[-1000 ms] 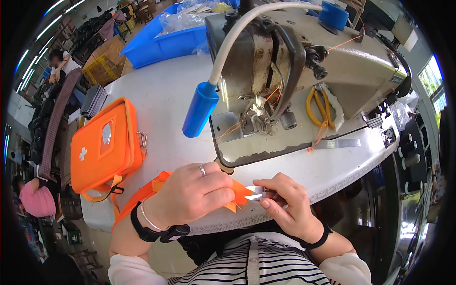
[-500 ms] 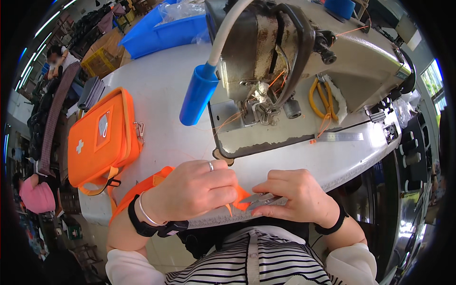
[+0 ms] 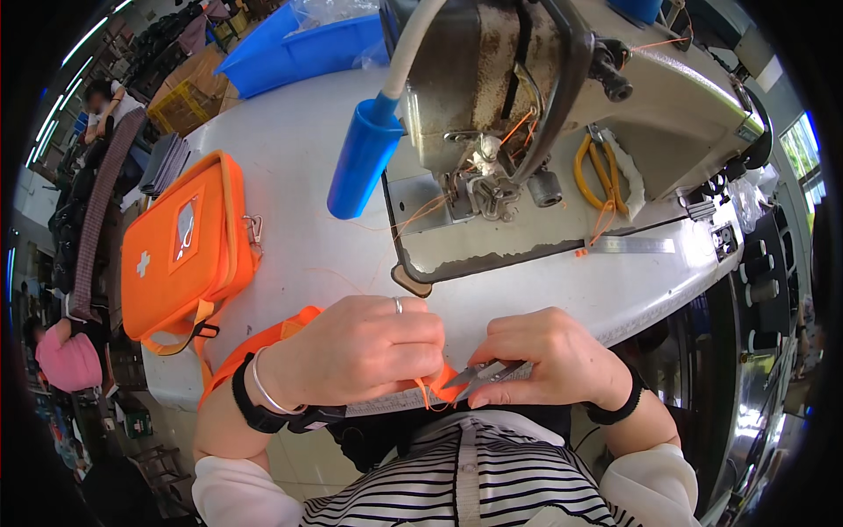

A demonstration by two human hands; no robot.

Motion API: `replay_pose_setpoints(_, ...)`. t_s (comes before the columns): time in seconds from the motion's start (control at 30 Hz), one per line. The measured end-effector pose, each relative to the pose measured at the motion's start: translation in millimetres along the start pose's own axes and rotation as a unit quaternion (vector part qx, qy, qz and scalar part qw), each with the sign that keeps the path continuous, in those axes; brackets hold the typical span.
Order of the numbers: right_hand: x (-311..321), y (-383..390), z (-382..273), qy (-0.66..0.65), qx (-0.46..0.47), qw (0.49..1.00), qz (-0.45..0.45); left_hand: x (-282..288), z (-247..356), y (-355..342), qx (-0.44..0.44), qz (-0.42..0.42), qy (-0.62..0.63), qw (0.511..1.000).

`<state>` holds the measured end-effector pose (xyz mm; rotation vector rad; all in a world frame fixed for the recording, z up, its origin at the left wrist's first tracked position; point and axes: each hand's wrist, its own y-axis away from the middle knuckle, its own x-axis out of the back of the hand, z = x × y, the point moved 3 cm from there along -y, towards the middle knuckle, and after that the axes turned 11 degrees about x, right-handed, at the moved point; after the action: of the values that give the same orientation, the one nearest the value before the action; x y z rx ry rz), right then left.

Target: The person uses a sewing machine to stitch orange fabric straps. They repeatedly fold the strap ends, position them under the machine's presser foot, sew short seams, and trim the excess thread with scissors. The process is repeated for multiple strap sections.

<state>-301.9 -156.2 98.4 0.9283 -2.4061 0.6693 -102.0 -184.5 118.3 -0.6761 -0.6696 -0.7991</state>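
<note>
My left hand (image 3: 373, 347), with a ring and bracelet, is closed on an orange webbing strap (image 3: 255, 353) near the front edge of the table. The strap runs left toward an orange zipped bag (image 3: 189, 250) with a white cross and a clip. A short end of the strap and a thin orange thread stick out past my fingers. My right hand (image 3: 549, 360) grips small metal thread snips (image 3: 490, 376). Their blades point left and touch or nearly touch the orange end. My fingers hide part of the strap and the snips' grip.
A sewing machine (image 3: 500, 114) with orange thread stands beyond my hands. A blue cylinder (image 3: 364, 162) hangs from a hose. Yellow-handled pliers (image 3: 601, 176) and a steel ruler (image 3: 632, 244) lie on its bed. A blue bin (image 3: 299, 53) is at the back left. Another person (image 3: 110, 105) sits far left.
The snips' blades have tilted downward at the strap's end, and a loop of thread now shows below my left fingers. The whole view has shifted slightly.
</note>
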Motion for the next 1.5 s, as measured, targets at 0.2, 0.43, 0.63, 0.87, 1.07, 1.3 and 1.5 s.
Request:
replay_pose_setpoints(0.2, -1, 0, 3, -0.079, -0.002, 0.997, -0.013, -1, -1, 1, 0.001, -0.015, 0.031, 0.999)
replay_pose_setpoints(0.43, -2, -1, 3, -0.055, -0.013, 0.998, -0.026, -1, 0, 1, -0.001, -0.024, 0.039, 0.999)
replay_pose_setpoints(0.63, -5, -3, 2, -0.091, -0.016, 0.995, -0.025, -2, 0, 2, -0.002, -0.026, 0.039, 0.999)
replay_pose_setpoints(0.87, 0, -1, 4, -0.163, -0.058, 0.984, -0.045, -1, 3, 3, 0.009, -0.053, 0.046, 0.998)
replay_pose_setpoints(1.07, -3, -4, 2, -0.127, -0.060, 0.989, -0.052, -2, 3, 3, 0.007, -0.051, 0.046, 0.998)
replay_pose_setpoints(1.3, -7, -8, 0, -0.122, -0.052, 0.989, -0.063, -3, 1, 1, 0.001, -0.038, 0.047, 0.998)
replay_pose_setpoints(1.5, -13, -8, 1, -0.103, -0.007, 0.992, -0.073, -4, 1, 2, 0.003, -0.039, 0.051, 0.998)
